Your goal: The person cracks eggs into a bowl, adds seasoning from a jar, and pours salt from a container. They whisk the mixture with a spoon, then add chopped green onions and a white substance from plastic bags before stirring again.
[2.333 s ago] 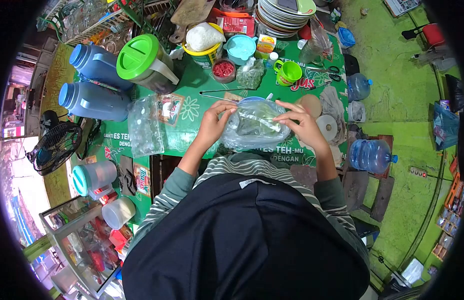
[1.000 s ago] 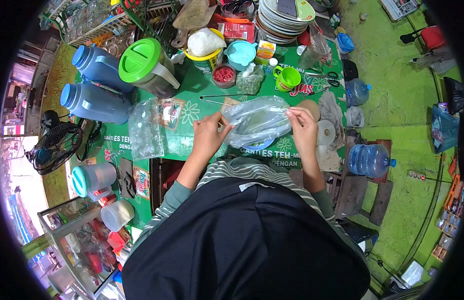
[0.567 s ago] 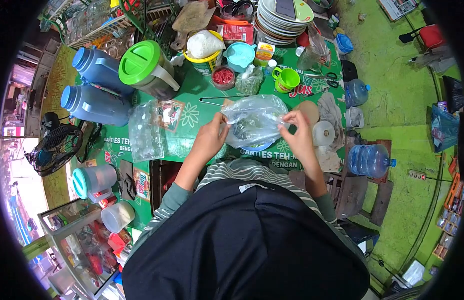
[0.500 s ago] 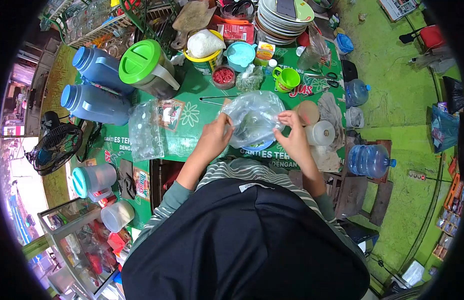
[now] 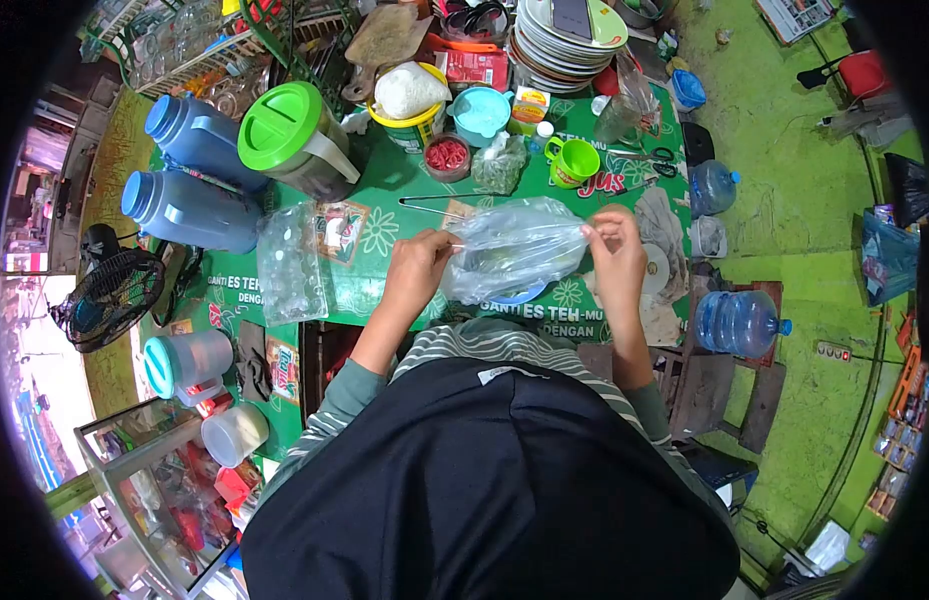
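clear bag point(image 5: 519, 245) pulled between left fingers point(image 5: 441, 240) and right fingers point(image 5: 602, 230)

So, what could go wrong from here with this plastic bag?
The left hand and right hand stretch the plastic bag between them, so it might tear or slip at the pinched edges. The tongs lie close beside it and could snag it. The blue dish shows partly under it, so a low pull may nudge the dish.

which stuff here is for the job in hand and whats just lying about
Likely in use:
- plastic bag, between left hand and right hand
- blue dish beneath

Seemingly just lying about:
- green mug
- stacked plates
- green-lidded pitcher
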